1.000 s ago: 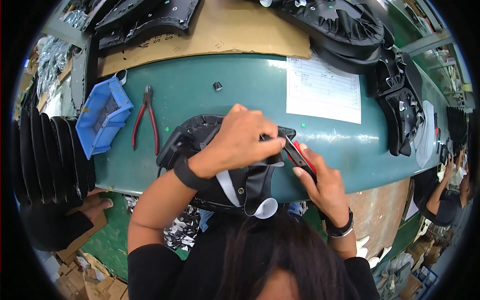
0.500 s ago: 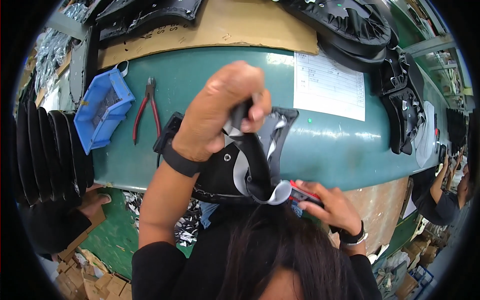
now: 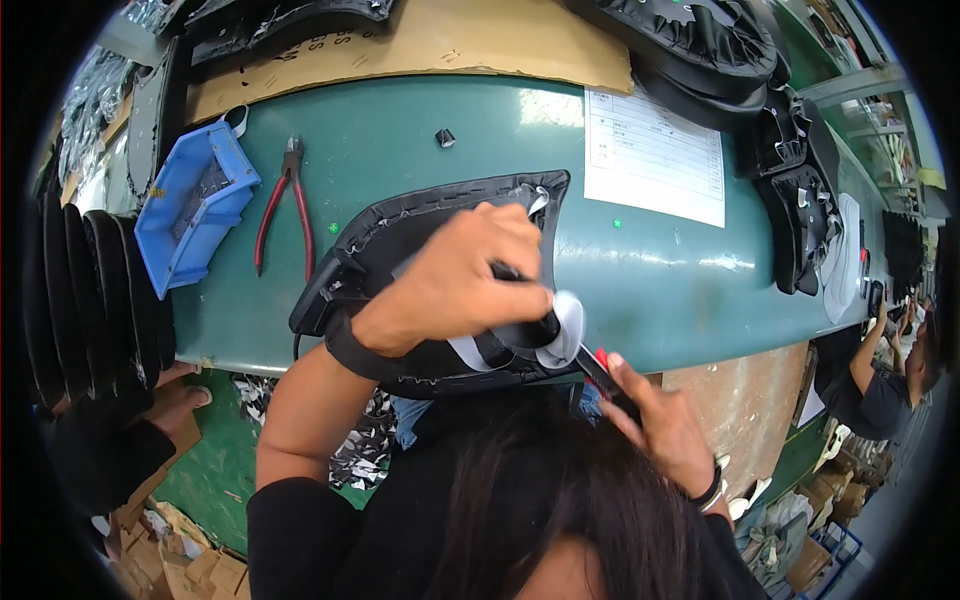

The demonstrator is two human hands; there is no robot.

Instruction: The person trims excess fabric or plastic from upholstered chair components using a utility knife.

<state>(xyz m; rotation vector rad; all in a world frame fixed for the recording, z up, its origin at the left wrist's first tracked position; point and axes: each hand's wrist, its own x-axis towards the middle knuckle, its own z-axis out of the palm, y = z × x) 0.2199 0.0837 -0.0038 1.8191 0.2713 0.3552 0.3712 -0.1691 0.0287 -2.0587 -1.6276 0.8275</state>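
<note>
A black stitched cover piece [image 3: 400, 240] with a grey lining lies on the green table [image 3: 400, 140], hanging over its near edge. My left hand [image 3: 460, 280] presses on it and grips a black fold with a white strip [image 3: 565, 330] by the table edge. My right hand [image 3: 660, 425] is below the edge and holds a black tool with a red tip [image 3: 600, 365] that points at the white strip. My own dark hair hides the lower part of the cover.
Red-handled pliers [image 3: 285, 205] and a blue parts bin [image 3: 195, 205] lie to the left. A printed sheet [image 3: 655, 155] is at the right, black covers [image 3: 800, 210] beyond it, cardboard [image 3: 420, 45] at the back. Another person [image 3: 885, 390] works at far right.
The cover was lifted off the table half a second ago and now lies down flat again. My left hand came down with it; my right hand stayed below the edge with the tool.
</note>
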